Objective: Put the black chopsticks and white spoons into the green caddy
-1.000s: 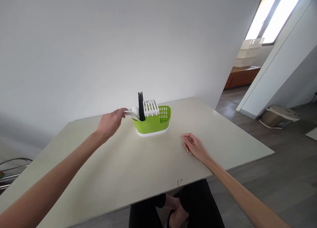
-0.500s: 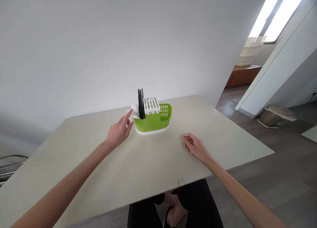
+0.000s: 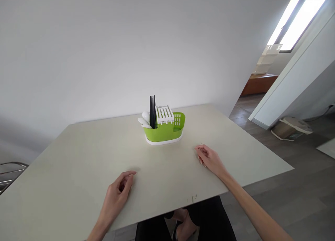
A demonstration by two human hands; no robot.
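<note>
My left hand (image 3: 117, 195) is low over the near left part of the table, loosely curled with thumb and forefinger close together and nothing visible in it. My right hand (image 3: 210, 160) rests on the tabletop with its fingers folded in, also without anything visible in them. Beyond both hands stands a green utensil caddy (image 3: 164, 134) on a white base. Several white spoons (image 3: 145, 120) lean out of its left end, and a bunch of black chopsticks (image 3: 152, 111) stands upright beside them. A slotted white rack (image 3: 164, 114) covers its middle; the right compartment has a perforated green wall.
The pale table (image 3: 78, 157) reaches back to a grey-white wall (image 3: 125, 52). Its front edge runs just above my legs (image 3: 154, 227). Metal bars (image 3: 12, 174) show at the far left, and a bin-like container (image 3: 291, 127) stands on the floor at right.
My left hand has drawn back from the spoons toward me, and its stretched forefinger has curled in. The right hand keeps its place on the table. The view has shifted slightly.
</note>
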